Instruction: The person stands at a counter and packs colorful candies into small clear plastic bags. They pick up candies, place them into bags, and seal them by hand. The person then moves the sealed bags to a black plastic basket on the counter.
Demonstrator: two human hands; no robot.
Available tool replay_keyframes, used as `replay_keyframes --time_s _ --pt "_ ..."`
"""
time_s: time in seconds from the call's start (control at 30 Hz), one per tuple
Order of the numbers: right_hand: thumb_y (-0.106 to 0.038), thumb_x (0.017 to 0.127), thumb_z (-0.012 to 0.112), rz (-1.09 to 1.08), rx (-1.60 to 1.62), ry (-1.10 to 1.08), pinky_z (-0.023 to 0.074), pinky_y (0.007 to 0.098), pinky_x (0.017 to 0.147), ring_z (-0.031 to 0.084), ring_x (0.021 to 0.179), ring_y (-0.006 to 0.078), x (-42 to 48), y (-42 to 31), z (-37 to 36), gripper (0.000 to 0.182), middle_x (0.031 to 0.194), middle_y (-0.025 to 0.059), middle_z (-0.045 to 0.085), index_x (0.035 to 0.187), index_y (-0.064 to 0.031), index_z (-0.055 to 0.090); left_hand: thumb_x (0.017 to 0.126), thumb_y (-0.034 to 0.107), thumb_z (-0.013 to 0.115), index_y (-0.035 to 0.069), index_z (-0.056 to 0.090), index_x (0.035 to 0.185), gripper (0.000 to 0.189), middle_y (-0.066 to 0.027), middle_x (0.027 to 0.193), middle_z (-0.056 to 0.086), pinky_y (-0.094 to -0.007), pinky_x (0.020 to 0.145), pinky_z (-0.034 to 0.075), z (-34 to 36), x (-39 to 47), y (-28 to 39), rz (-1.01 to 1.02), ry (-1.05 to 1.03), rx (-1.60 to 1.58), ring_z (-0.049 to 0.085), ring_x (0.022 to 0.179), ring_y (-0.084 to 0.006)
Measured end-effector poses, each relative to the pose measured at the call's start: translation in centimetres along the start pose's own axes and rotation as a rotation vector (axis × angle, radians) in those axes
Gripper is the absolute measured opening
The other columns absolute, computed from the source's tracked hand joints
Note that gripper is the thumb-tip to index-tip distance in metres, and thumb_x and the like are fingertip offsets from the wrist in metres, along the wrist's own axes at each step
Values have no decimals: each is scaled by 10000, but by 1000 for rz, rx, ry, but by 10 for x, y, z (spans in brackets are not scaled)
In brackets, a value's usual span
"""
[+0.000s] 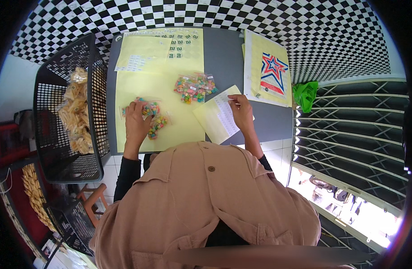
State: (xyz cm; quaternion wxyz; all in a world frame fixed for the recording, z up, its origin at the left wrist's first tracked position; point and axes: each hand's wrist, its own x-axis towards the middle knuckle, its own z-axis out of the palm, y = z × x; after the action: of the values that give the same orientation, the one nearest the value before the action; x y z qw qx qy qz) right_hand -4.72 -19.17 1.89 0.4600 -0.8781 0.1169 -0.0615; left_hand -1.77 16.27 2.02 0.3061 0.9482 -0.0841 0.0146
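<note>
My left hand point(136, 117) rests on small clear bags of multicoloured candy point(151, 108) on the yellow paper point(185, 124); whether its fingers grip one is hidden. More candy bags point(158, 127) lie just right of it. Farther up, a pile of similar bags point(195, 86) bears small white labels. My right hand point(240, 109) is over the right part of a tilted yellow sheet with rows of small white labels point(226, 116). Its thumb and fingertips are close together; whether a label is between them cannot be told.
Left of the grey table point(222, 50) stands a black plastic crate point(99, 134) with bagged pale yellow food point(76, 114). Sheets with round and rectangular stickers point(143, 50) lie at the upper left. Papers with a star design point(273, 74) lie at the right, near a green plastic bag point(305, 95).
</note>
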Motion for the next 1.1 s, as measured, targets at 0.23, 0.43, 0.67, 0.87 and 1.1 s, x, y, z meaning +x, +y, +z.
replay_keyframes --time_s 0.23,0.43,0.67,0.87,1.1 --pt "-7 806 672 -29 -53 -26 526 356 783 638 918 283 -29 19 -9 242 1061 142 614 1046 -14 642 693 95 768 27 560 1118 478 -171 1054 542 -442 854 434 46 16 62 291 -89 -242 510 994 -377" --pt "-41 682 779 -86 -120 -34 457 404 927 532 1089 324 -51 19 0 397 1146 127 576 1055 -36 643 704 149 788 -12 495 1160 566 -181 1071 547 -440 918 418 96 18 105 409 -213 -117 515 1054 -367" --pt "-47 644 801 -98 -126 35 447 403 938 503 1115 332 -63 26 4 454 1187 131 547 1071 -39 648 662 134 799 -18 559 1057 487 -185 956 570 -431 865 444 110 29 112 289 -439 -122 538 999 -368" --pt "-38 694 768 -100 -71 86 451 402 928 523 1094 329 -66 26 6 386 1158 141 560 1060 -34 647 715 59 675 -26 596 943 256 -148 892 604 -350 745 485 118 36 111 138 -616 -543 608 824 -259" --pt "-54 793 716 -153 -25 187 514 343 776 622 912 278 -64 18 11 265 1053 123 619 1052 -43 665 736 -9 613 -12 560 1026 294 -88 941 611 -298 711 484 127 37 114 -190 -770 -1076 609 821 -161"
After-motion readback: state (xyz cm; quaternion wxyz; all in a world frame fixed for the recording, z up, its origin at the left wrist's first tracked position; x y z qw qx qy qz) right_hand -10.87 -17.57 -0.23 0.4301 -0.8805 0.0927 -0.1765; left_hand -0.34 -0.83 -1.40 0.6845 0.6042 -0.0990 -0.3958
